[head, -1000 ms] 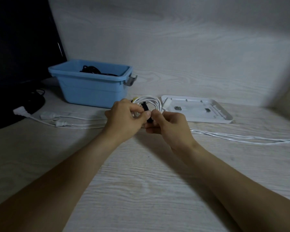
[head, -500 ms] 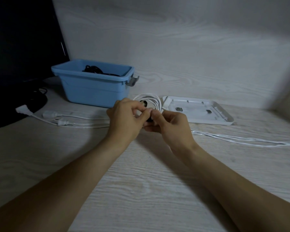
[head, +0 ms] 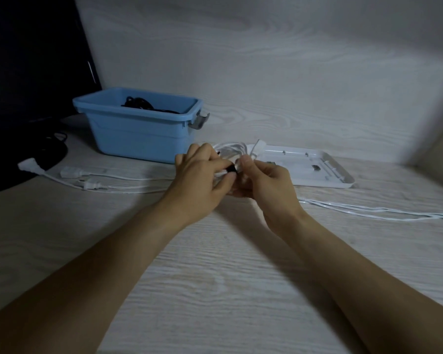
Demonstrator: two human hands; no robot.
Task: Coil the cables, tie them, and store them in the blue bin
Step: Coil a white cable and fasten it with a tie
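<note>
Right now both hands meet over the table (head: 215, 290), a little in front of the blue bin (head: 138, 134). The left hand (head: 202, 175) has its fingers curled round a small white coil of cable (head: 232, 149), thumb and forefinger pinching a black tie (head: 232, 170) against it. The right hand (head: 269, 182) is curled too, fingertips nipping the same coil from the other side; one white plug end (head: 259, 145) sticks up behind its knuckles. Whether the tie is fully fastened I cannot tell, as the fingers cover it.

As for progress, I'd judge this about midway. A dark cable (head: 141, 104) already lies inside the bin, so at least one is stored. The coil in hand looks wound and is being tied, and it has yet to go in. More white cables (head: 118, 178) with plugs lie loose to the left, and long white strands (head: 368, 210) trail off to the right, all uncoiled. A white lid (head: 338, 172) lies flat just behind the right hand.
</note>
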